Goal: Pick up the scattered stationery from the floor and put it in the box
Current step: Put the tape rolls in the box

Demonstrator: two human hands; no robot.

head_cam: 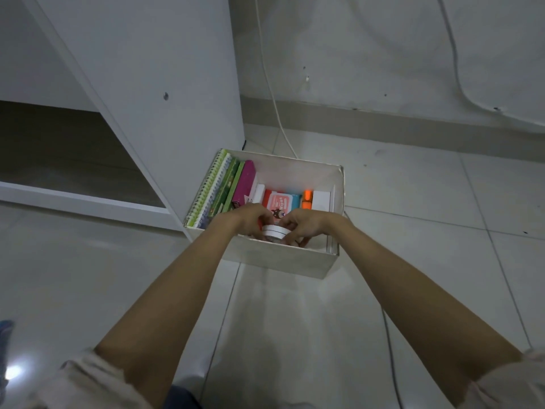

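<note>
A white open box [277, 258] stands on the tiled floor beside a white cabinet. Inside it, spiral notebooks [206, 193] and a pink case [244, 181] stand upright along the left wall. A pink wipes pack [280, 202], an orange marker [306, 199] and a small white box [321, 199] lie in the middle and right. My left hand [250, 219] and my right hand [303, 224] reach over the box's near wall and together grip a white tape roll [275, 231] just inside it. What lies beneath the roll is hidden.
A white cabinet [165, 84] with an open lower shelf stands to the left, touching the box. A white cable [274, 93] runs down the wall behind the box, and a dark cable [389, 343] crosses the floor tiles on the right.
</note>
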